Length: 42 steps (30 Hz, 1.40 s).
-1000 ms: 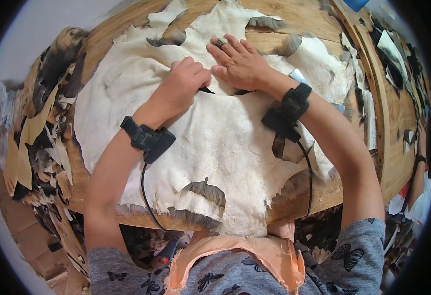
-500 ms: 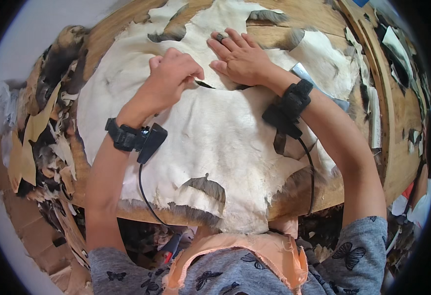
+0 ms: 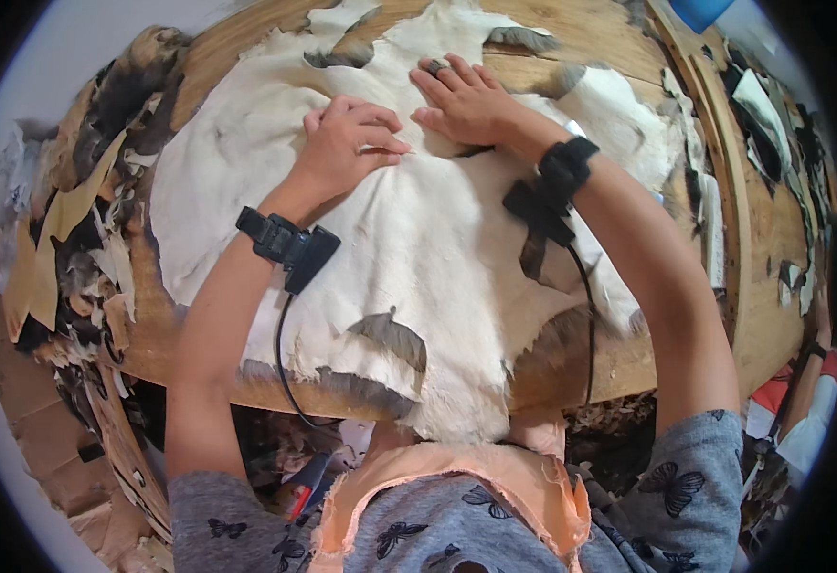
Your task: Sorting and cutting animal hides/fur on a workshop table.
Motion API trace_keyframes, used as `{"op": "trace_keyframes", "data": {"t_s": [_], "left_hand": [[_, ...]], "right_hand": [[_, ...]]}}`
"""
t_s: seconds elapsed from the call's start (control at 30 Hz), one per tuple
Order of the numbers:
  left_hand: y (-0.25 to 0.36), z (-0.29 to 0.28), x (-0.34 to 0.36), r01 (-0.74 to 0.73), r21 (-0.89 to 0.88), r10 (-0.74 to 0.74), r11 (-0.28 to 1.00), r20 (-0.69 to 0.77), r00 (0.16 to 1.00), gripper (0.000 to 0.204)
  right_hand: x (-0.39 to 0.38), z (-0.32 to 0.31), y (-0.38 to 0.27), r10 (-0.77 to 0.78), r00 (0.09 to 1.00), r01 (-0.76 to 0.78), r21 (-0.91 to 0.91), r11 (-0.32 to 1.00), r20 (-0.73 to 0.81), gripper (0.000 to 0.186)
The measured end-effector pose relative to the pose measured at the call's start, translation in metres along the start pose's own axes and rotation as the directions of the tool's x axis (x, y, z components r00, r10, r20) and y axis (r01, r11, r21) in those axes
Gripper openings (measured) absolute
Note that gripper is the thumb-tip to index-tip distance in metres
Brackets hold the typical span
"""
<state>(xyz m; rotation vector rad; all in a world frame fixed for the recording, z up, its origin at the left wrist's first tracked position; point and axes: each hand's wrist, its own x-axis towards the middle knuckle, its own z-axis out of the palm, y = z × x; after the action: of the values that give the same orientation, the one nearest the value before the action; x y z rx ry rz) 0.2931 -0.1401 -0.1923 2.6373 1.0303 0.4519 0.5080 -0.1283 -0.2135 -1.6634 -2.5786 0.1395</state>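
Observation:
A large pale hide [image 3: 399, 258], skin side up with grey fur at its edges, lies spread over the wooden table [image 3: 571, 387]. My left hand [image 3: 351, 143] is closed, with the fingertips pinching the hide near its upper middle. Flat on the hide to the right of it rests my right hand [image 3: 466, 105], fingers outstretched, with a dark ring on one finger. A small dark opening [image 3: 474, 151] in the hide shows just below the right palm. A shiny light-coloured object [image 3: 574, 127] is mostly hidden behind my right forearm.
Fur and leather scraps [image 3: 84, 220] are heaped along the left side. A wooden rail [image 3: 724, 191] runs down the right, with more scraps [image 3: 767, 124] beyond it. Something blue [image 3: 700, 11] stands at the top right. Another person's arm [image 3: 810, 377] shows at the right rim.
My left hand has turned and shifted slightly right, its fingertips now at the hide. The dark slit beside it no longer shows, and folds run down from the fingers. The right hand stays flat.

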Motion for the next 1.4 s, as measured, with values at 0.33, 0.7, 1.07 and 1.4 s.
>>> {"op": "trace_keyframes", "data": {"t_s": [0.33,0.7,1.07,1.4], "left_hand": [[0.064,-0.005,-0.04,-0.008,0.123,-0.006,0.992,0.112,0.994,0.046],[0.072,0.023,-0.049,-0.045,0.198,-0.003,0.979,0.235,0.972,0.074],[0.068,0.026,-0.054,-0.044,0.22,0.011,0.975,0.148,0.989,0.076],[0.069,0.026,-0.055,-0.01,0.207,-0.026,0.978,0.168,0.985,0.074]], "right_hand": [[-0.124,-0.087,0.019,0.28,0.892,-0.063,0.515,0.855,-0.354,0.023],[-0.166,-0.069,-0.018,0.468,0.777,-0.554,0.811,0.19,0.421,0.024],[-0.197,-0.062,-0.037,0.418,0.884,-0.3,0.433,0.85,-0.21,0.027],[-0.225,-0.049,-0.049,0.252,0.959,-0.191,0.355,0.915,-0.132,0.018]]}}
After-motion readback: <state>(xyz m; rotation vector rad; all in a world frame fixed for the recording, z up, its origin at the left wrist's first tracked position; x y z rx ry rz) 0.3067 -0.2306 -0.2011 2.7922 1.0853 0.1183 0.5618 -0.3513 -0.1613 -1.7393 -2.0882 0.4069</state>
